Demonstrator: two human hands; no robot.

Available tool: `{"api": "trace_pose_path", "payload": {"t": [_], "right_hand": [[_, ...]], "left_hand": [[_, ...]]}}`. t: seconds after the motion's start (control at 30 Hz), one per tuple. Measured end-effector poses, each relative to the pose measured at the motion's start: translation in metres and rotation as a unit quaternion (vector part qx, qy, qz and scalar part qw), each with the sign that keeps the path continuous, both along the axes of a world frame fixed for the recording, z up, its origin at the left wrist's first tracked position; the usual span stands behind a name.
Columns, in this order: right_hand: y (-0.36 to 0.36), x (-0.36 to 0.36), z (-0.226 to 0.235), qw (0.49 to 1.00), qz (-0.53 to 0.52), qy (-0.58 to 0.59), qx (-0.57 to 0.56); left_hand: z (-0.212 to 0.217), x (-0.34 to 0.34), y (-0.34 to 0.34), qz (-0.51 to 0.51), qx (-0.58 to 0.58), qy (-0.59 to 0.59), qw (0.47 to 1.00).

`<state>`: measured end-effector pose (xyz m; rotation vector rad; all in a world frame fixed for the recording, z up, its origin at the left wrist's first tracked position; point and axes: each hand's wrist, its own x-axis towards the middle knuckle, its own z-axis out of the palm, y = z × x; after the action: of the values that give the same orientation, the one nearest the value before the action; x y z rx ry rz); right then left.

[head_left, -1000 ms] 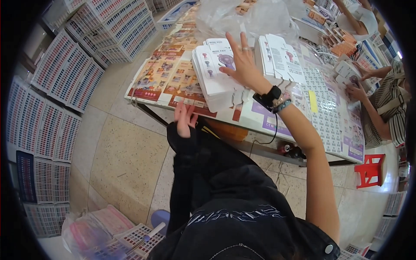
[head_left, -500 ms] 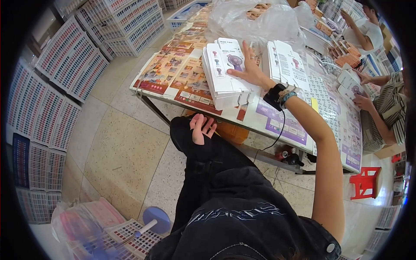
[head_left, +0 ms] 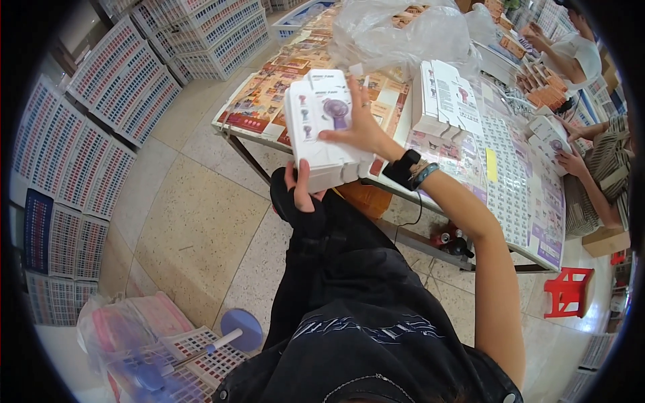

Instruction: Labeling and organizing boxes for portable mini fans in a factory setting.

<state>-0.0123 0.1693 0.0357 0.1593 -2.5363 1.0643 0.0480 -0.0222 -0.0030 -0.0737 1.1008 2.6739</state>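
A thick stack of flat white folded cartons (head_left: pixel 312 149), printed with a purple hand-held fan, is tilted at the table's near edge and juts out over it. My left hand (head_left: pixel 301 193) grips the stack's near lower corner, thumb in front; its other fingers are mostly hidden below. Across the top and right side my right hand (head_left: pixel 366 131) is spread, thumb on the printed face and fingers over the far right edge. A second stack of like cartons (head_left: pixel 437 104) lies on the table just right of this hand.
Printed sheets cover the table (head_left: pixel 252 94). Clear plastic bags (head_left: pixel 396 40) lie at its far side. At the right a co-worker's hands (head_left: pixel 571 151) hold similar cartons. White plastic crates (head_left: pixel 235 47) stand far left, a red stool (head_left: pixel 568 292) right, a blue fan (head_left: pixel 242 329) lower left.
My left hand has risen from beside the table and taken hold of the stack. The stack has slid left and toward me, over the edge, with my right hand moving along on it.
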Motion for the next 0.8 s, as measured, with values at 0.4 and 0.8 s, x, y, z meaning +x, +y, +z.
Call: {"api": "trace_pose_path", "payload": {"t": [0.4,0.8], "right_hand": [[-0.037,0.023,0.026,0.998,-0.033,0.048,0.001],[0.047,0.108,0.043,0.994,0.013,0.038,-0.102]], "left_hand": [[-0.004,-0.044,-0.029,0.211,-0.201,-0.006,0.957],[0.066,-0.112,-0.031,0.135,-0.448,0.4,0.788]]}}
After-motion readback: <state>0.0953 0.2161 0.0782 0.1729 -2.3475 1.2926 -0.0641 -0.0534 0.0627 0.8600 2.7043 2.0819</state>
